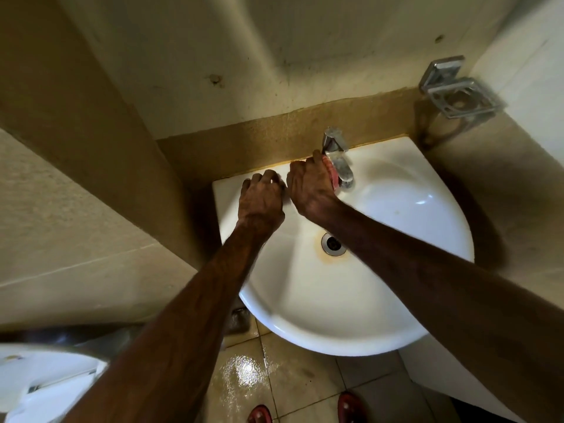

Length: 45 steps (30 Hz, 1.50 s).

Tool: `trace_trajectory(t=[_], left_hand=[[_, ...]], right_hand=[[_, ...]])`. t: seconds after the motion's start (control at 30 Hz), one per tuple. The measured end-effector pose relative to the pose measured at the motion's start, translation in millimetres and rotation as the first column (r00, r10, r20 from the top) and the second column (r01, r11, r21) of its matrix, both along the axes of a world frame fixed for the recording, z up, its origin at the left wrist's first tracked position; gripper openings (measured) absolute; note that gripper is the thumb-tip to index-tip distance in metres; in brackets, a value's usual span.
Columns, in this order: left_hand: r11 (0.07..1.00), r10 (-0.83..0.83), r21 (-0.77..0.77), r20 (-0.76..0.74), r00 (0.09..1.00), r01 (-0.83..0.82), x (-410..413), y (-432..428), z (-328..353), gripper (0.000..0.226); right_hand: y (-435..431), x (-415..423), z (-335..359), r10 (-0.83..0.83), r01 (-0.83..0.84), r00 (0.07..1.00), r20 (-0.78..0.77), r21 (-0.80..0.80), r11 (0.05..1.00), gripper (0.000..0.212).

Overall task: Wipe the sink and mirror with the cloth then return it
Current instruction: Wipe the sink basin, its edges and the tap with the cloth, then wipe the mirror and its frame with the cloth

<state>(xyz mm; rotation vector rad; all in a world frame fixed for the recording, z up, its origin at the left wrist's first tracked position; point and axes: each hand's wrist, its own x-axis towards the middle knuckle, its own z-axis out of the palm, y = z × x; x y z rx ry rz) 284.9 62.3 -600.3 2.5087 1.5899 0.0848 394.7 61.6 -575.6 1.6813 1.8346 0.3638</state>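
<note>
A white corner sink [396, 315] fills the middle of the head view, with a metal drain [333, 244] ringed by a rusty stain. My right hand [311, 187] is closed on a pink-red cloth [332, 172] and presses it against the left side of the chrome tap [340, 161] at the sink's back rim. My left hand [261, 198] rests knuckles up on the sink's back left rim, fingers curled under; nothing shows in it. No mirror is in view.
A chrome holder [457, 90] juts from the wall at the upper right. Tiled walls close in on both sides. A white toilet [39, 380] sits at the lower left. The floor tiles [244, 370] are wet, and red sandals [351, 407] show at the bottom.
</note>
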Motion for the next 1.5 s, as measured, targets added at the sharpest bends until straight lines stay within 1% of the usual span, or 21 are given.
trace_trajectory(t=[0.07,0.13,0.23,0.27,0.3,0.37,0.43,0.47,0.5,0.53,0.6,0.7,0.77,0.9,0.97,1.1,1.17,1.2,1.33,1.4,1.5], left_hand=[[1.000,-0.003,0.009,0.011,1.000,0.003,1.1,-1.7,-1.9,0.053],[1.000,-0.012,0.000,0.005,1.000,0.012,1.3,-3.0,1.0,0.052],[0.999,-0.032,-0.031,-0.004,0.999,0.032,-7.8,-11.8,10.6,0.051],[0.999,-0.027,-0.042,0.024,0.999,0.028,-13.3,-19.4,16.2,0.051],[0.998,-0.012,-0.055,0.073,0.997,0.016,-19.4,-29.4,22.7,0.049],[0.995,0.051,-0.095,0.197,0.979,-0.033,-28.5,-53.7,38.4,0.047],[0.979,0.131,-0.190,0.311,0.941,-0.073,-33.9,-83.4,65.0,0.047],[0.967,0.166,-0.241,0.362,0.917,-0.080,-35.3,-98.3,81.2,0.047],[0.955,0.193,-0.286,0.404,0.894,-0.077,-36.4,-112.2,95.5,0.048],[0.948,0.202,-0.313,0.436,0.877,-0.063,-38.6,-125.8,114.3,0.050],[0.948,0.179,-0.319,0.483,0.857,-0.019,-44.5,-151.4,147.5,0.058],[0.958,0.134,-0.286,0.521,0.843,0.025,-53.1,-179.0,187.6,0.071],[0.968,0.090,-0.246,0.527,0.845,0.050,-64.3,-192.0,216.7,0.078],[0.976,-0.066,-0.143,0.518,0.853,0.162,-85.3,-201.1,265.5,0.096],[0.969,-0.125,-0.120,0.519,0.845,0.217,-93.9,-198.8,288.7,0.106],[0.962,-0.120,-0.131,0.587,0.801,0.239,-100.3,-187.8,342.3,0.111],[0.947,-0.098,-0.176,0.637,0.764,0.268,-101.4,-180.5,370.6,0.108],[0.933,-0.096,-0.195,0.673,0.733,0.301,-103.7,-176.7,383.3,0.100],[0.887,-0.102,-0.226,0.755,0.648,0.402,-113.0,-168.5,422.9,0.044],[0.887,-0.078,-0.218,0.798,0.598,0.407,-117.4,-165.6,438.5,0.030],[0.901,-0.082,-0.179,0.824,0.560,0.396,-121.8,-158.3,456.1,0.026]], right_hand=[[-13.1,3.4,2.5,0.058,-0.056,0.997,-0.058,0.043,0.998,0.029],[-31.0,10.9,5.9,0.085,-0.066,0.971,-0.221,0.092,0.994,0.024],[-61.9,24.6,21.5,0.024,0.007,0.829,-0.559,0.052,0.999,0.029],[-73.5,29.1,32.0,-0.054,0.071,0.744,-0.666,-0.002,0.997,0.030],[-86.0,32.5,45.0,-0.150,0.145,0.623,-0.768,-0.075,0.987,0.030],[-112.9,37.7,69.9,-0.293,0.251,0.268,-0.918,-0.227,0.941,0.023],[-140.4,38.3,95.2,-0.342,0.317,-0.069,-0.937,-0.346,0.883,0.002],[-152.9,37.2,107.1,-0.354,0.340,-0.170,-0.920,-0.392,0.855,0.008],[-164.9,35.2,116.2,-0.364,0.347,-0.223,-0.904,-0.423,0.837,0.012],[-177.5,32.0,129.1,-0.359,0.369,-0.220,-0.907,-0.418,0.830,0.020],[-201.4,24.7,156.9,-0.267,0.412,-0.138,-0.954,-0.300,0.860,0.028],[-223.2,14.6,201.6,-0.139,0.432,0.074,-0.988,-0.094,0.897,0.030],[-233.7,6.2,232.4,-0.097,0.412,0.174,-0.980,-0.017,0.911,0.033],[-236.6,0.2,281.5,-0.012,0.407,0.309,-0.951,0.121,0.906,0.034],[-232.1,1.2,302.8,0.040,0.376,0.324,-0.945,0.167,0.911,0.027],[-226.9,-4.1,356.3,0.144,0.316,0.281,-0.949,0.233,0.920,0.021],[-228.6,-9.8,384.1,0.176,0.281,0.224,-0.959,0.237,0.930,0.022],[-229.4,-13.4,397.0,0.189,0.260,0.191,-0.963,0.236,0.937,0.022],[-225.9,-22.2,435.2,0.286,0.241,0.052,-0.957,0.290,0.926,0.022],[-219.9,-20.2,448.1,0.304,0.277,-0.054,-0.951,0.278,0.920,0.023],[-213.7,-10.8,456.4,0.219,0.318,-0.284,-0.934,0.123,0.940,0.044]])
